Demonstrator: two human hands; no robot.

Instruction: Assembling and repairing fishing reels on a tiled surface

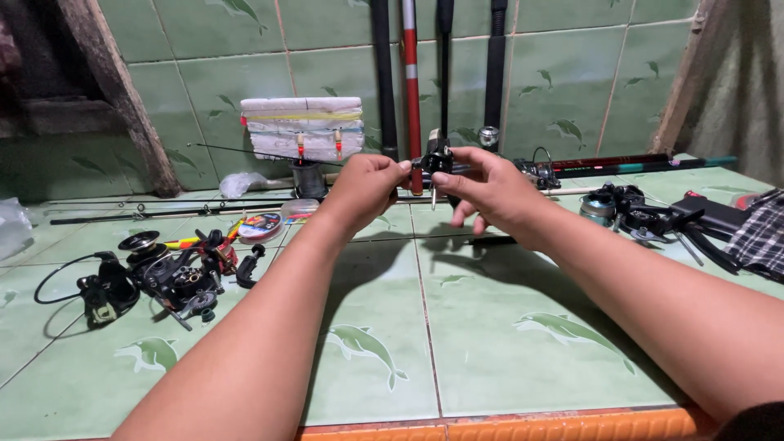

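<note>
Two hands, left hand [367,181] and right hand [482,189], pinch a small black fishing reel [435,159] above the tiled tabletop [457,327], fingers closed on it; it looks rigid, light, best held by its body.

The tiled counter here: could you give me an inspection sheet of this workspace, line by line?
Surface: green tiled counter with dolphin motifs and an orange front edge.
Job's things: small black reel part, held up above the counter between both hands.
Clutter: dismantled fishing reels at left, another reel at right, line spool, foam block, checked cloth.
Grippers: left hand and right hand both pinch the part.
Cables: nothing seen.
Surroundings: fishing rods lean on the green tiled wall.
</note>
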